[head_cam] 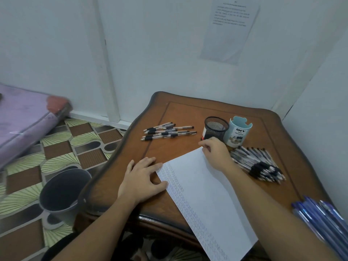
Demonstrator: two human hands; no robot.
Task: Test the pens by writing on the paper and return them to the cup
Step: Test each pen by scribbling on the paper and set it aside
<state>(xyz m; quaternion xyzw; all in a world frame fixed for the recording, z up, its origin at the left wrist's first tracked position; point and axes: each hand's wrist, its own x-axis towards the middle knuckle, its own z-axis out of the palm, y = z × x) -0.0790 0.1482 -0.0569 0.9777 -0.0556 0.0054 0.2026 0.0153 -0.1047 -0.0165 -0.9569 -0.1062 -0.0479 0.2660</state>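
Plainly, the label on the blue cup [238, 133] reads "DIY".

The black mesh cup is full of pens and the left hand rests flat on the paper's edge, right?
No. The head view shows the black mesh cup holding no pens; the left hand does rest flat on the paper's edge.

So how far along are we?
Done: the paper has scribbles down its left edge. In hand: no pen visible; left hand touches the paper, right hand at its far corner. Left: mesh cup looks empty, pens lie in piles beside it.
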